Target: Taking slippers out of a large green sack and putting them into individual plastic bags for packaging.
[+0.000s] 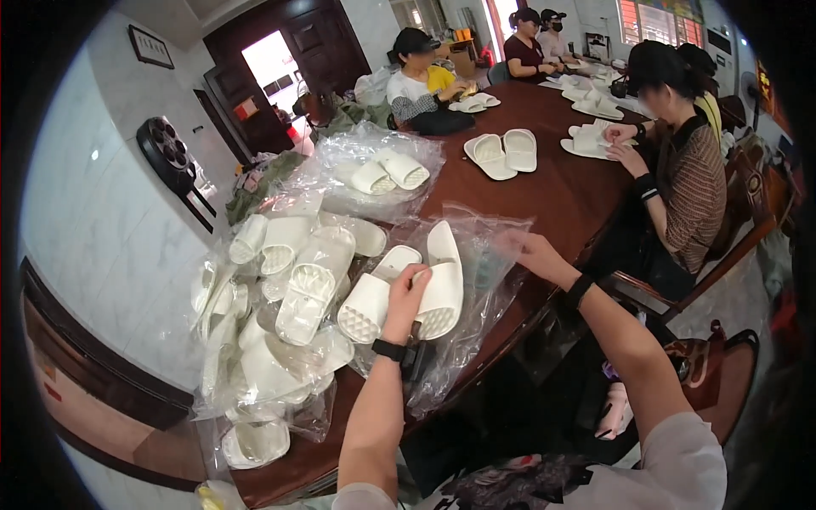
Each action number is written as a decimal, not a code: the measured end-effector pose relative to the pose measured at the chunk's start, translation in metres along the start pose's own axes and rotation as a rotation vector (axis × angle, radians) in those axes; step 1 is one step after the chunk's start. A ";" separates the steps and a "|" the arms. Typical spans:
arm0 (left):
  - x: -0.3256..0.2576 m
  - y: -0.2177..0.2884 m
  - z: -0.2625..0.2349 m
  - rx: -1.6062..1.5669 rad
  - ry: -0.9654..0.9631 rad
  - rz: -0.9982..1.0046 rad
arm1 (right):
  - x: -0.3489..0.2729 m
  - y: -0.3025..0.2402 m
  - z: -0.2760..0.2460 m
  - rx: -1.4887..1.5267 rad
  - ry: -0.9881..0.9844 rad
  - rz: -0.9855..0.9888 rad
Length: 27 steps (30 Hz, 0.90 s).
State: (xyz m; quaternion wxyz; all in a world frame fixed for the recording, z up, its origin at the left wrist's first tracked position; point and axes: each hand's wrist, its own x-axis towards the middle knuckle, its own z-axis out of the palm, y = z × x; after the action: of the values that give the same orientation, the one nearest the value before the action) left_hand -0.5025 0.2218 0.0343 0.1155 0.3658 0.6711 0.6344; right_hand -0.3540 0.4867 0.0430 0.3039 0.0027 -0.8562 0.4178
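My left hand (406, 308) is closed on a pair of white slippers (440, 299) with bumpy soles' patterned insides, gripping them where their straps meet. The pair is over a clear plastic bag (483, 293) spread across the table's near edge. Right of it, my right hand (534, 255) is at the bag's far edge, its fingertips slightly blurred and apparently pinching the film. To the left of my left hand lies a pile of white slippers (310, 293), many in clear bags. A bagged pair of slippers (389, 172) is farther back.
The long brown table (557, 200) bears a loose pair of slippers (501, 155) beyond my hands. At the right, a person (680, 170) handles another pair; several others sit farther along. A wooden chair (731, 229) stands behind the near person. A fan (166, 149) stands by the left wall.
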 end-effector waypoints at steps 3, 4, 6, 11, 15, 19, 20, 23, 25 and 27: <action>-0.006 0.005 -0.004 -0.373 0.123 -0.122 | 0.000 -0.008 0.002 -0.135 -0.133 0.096; -0.007 0.008 -0.007 -0.378 0.162 -0.099 | 0.004 -0.014 0.004 -0.247 -0.111 0.149; -0.002 0.009 0.002 -0.378 0.189 -0.097 | 0.009 0.019 0.016 -0.317 -0.083 -0.156; -0.006 -0.012 -0.019 -0.443 0.207 -0.111 | 0.016 -0.043 0.041 -0.562 -0.307 -0.192; -0.002 0.008 -0.007 -0.572 0.205 -0.133 | 0.012 0.018 0.025 -0.635 -0.070 -0.262; -0.003 0.008 -0.015 -0.629 0.203 -0.147 | 0.026 -0.012 0.015 -0.529 -0.342 -0.483; -0.001 0.008 -0.016 -0.664 0.220 -0.149 | 0.026 -0.008 0.018 -0.536 -0.410 -0.551; -0.003 0.010 -0.022 -0.772 0.234 -0.154 | 0.033 -0.011 0.020 -0.560 -0.547 -0.319; -0.004 0.010 -0.026 -0.846 0.227 -0.149 | 0.035 -0.015 0.021 -0.511 -0.508 -0.138; -0.005 0.007 -0.029 -0.816 0.098 -0.107 | 0.037 -0.016 0.022 -0.409 -0.444 0.017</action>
State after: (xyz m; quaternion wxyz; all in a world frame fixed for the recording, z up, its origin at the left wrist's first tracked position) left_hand -0.5148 0.1957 0.0446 0.2518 0.2236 0.3872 0.8583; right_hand -0.3916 0.4696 0.0630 0.1001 0.0256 -0.9681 0.2282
